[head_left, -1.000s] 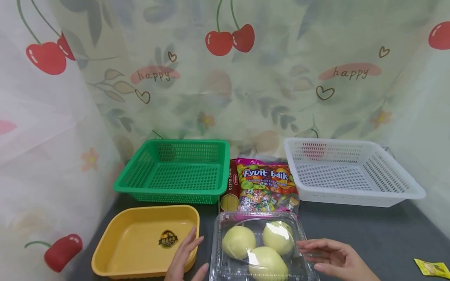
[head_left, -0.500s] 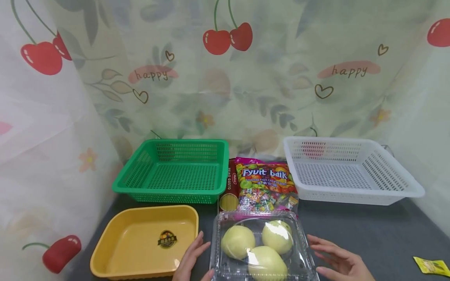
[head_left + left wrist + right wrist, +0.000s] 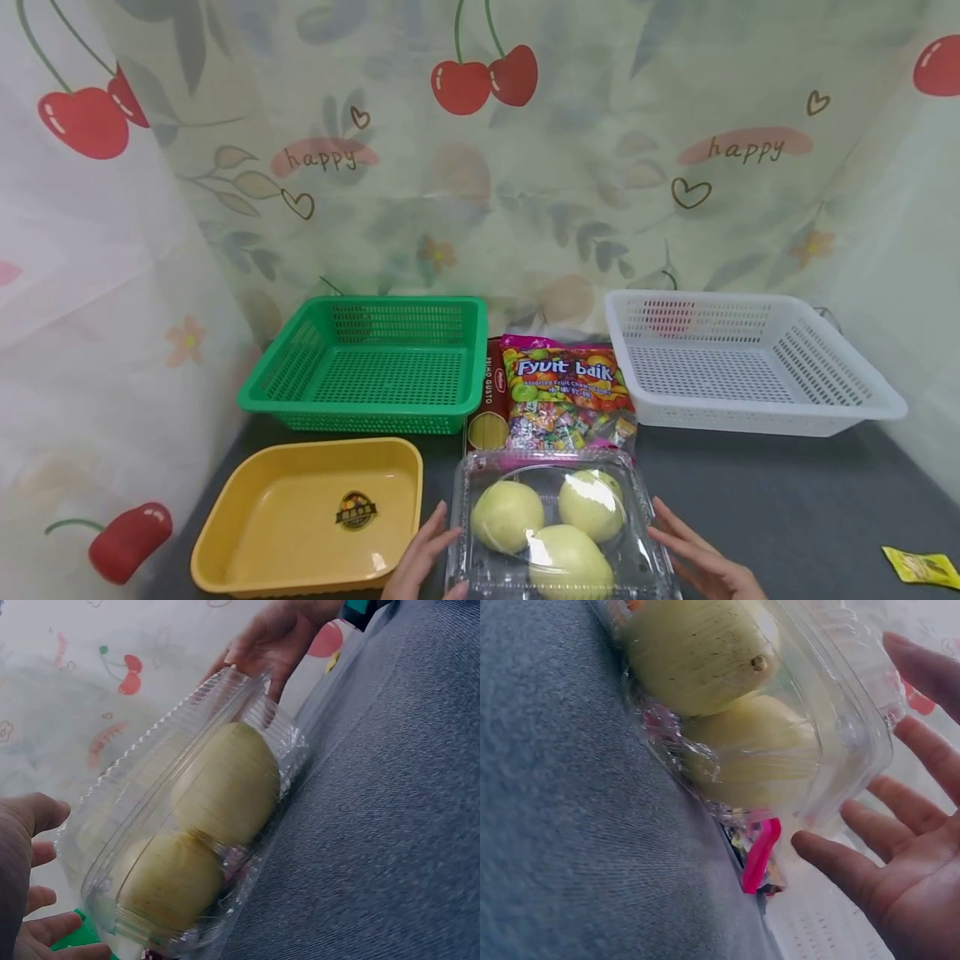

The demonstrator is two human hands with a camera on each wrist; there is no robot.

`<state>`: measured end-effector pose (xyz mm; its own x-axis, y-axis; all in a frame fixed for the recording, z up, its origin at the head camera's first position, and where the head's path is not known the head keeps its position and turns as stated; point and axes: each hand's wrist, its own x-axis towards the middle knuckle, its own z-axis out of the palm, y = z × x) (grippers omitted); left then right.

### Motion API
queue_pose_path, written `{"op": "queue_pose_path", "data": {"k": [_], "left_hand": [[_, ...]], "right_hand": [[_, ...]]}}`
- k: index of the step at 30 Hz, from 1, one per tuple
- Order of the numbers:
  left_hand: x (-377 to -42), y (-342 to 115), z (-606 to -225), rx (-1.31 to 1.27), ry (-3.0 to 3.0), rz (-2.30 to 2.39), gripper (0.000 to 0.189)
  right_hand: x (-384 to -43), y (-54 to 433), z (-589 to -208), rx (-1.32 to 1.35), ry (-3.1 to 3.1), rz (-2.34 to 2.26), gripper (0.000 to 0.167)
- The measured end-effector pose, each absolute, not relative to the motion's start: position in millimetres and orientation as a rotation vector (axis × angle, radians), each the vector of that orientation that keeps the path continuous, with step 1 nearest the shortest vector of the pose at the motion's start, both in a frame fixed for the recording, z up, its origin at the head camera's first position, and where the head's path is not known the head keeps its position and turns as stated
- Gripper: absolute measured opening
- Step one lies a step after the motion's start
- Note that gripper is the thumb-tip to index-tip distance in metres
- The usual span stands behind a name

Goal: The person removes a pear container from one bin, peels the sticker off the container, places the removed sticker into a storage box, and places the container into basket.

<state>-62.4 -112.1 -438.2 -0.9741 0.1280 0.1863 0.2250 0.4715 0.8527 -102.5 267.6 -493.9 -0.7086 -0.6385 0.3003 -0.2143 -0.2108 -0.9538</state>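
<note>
A lidded clear plastic container (image 3: 551, 458) sits on the dark table at the front middle in the head view. Inside are three round, pale yellow-green fruits (image 3: 508, 517), seen through the lid. My left hand (image 3: 424, 554) is at the container's left side, its fingers spread and fairly straight. On the opposite side my right hand (image 3: 705, 557) has its fingers extended, fingertips right at the edge. The right wrist view shows that hand's palm (image 3: 922, 892) facing the container wall, fingers relaxed. In the left wrist view, the left fingers (image 3: 52, 930) lie beside the near corner.
Left of the container stands a yellow tray (image 3: 300, 450). Farther back are a green basket (image 3: 367, 408) and a white basket (image 3: 765, 417), with a candy bag (image 3: 566, 383) and a dark red packet (image 3: 491, 400) between them. A small yellow packet (image 3: 921, 568) lies far right.
My left hand has moved right and my right hand has shifted left and lower, with the left closing in on the container. The container stays in nearly the same place.
</note>
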Motion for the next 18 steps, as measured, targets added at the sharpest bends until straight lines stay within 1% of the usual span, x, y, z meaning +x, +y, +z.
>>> {"op": "queue_pose_path", "data": {"k": [3, 7, 9, 11, 15, 18], "left_hand": [[-62.7, -111.0, -445.1, -0.370, -2.595, -1.490, 0.042], [-63.6, -110.4, -451.2, -0.402, -2.666, -1.484, 0.044], [-63.9, -110.4, -452.6, -0.397, -2.703, -1.501, 0.045], [-64.1, -109.7, -453.9, -0.388, -2.697, -1.506, 0.045], [-64.1, -107.2, -456.6, -0.422, -2.634, -1.453, 0.041], [-64.2, -105.2, -457.9, -0.441, -2.598, -1.421, 0.037]], "right_hand": [[-101.6, 260.2, -491.3, -1.151, 1.719, -2.019, 0.050], [-105.8, 248.9, -492.1, -1.525, 1.664, -1.995, 0.046], [-106.2, 244.5, -491.0, -1.600, 1.692, -1.982, 0.044], [-104.9, 240.8, -488.9, -1.611, 1.769, -1.973, 0.043], [-95.7, 232.6, -484.2, -1.489, 2.023, -1.993, 0.040], [-88.3, 224.1, -481.9, -1.347, 2.201, -2.042, 0.049]]}}
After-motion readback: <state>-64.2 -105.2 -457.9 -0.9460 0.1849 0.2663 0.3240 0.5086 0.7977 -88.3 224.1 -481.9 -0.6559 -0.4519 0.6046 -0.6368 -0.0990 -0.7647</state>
